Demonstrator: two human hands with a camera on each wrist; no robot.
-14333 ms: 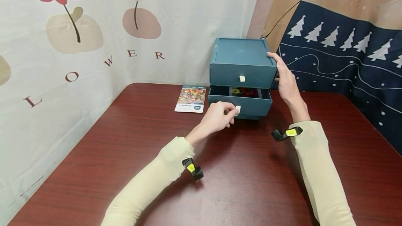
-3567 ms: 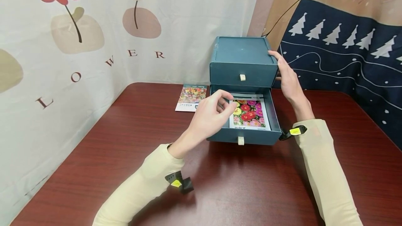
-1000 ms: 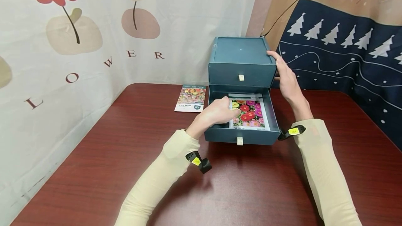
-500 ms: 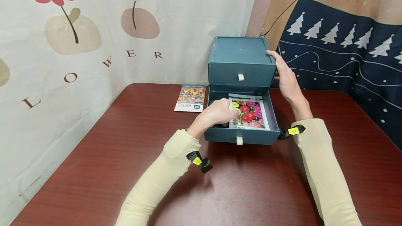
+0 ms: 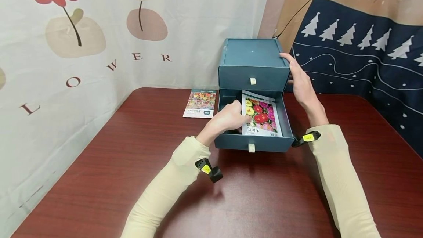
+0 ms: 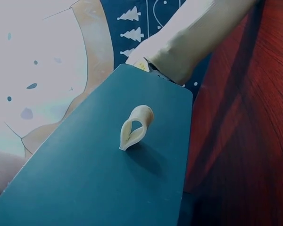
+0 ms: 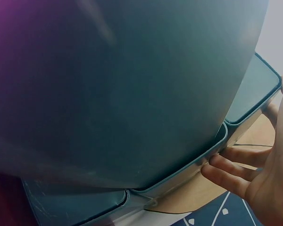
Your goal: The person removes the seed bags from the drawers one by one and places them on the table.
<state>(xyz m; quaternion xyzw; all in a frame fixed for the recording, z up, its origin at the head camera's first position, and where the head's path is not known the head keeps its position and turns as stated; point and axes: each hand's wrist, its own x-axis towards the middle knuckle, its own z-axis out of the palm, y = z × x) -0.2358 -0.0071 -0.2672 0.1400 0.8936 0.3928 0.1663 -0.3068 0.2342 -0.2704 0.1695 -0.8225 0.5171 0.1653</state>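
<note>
Blue-walled, the lower drawer (image 5: 231, 143) stands pulled out beneath the upper unit (image 5: 253, 55); within it, a flower-printed packet (image 5: 261, 115) is tilted. By the left hand (image 5: 228, 117) the packet's left edge is held, the grip clamped with the thumb on top and the fingertips hidden. The unit's side is touched by the right hand (image 5: 302, 85), its fingers extended. Removal of the packet is judged to be in hand; an upward draw clear of the drawer's front, with the unit steadied, appears called for.
</note>
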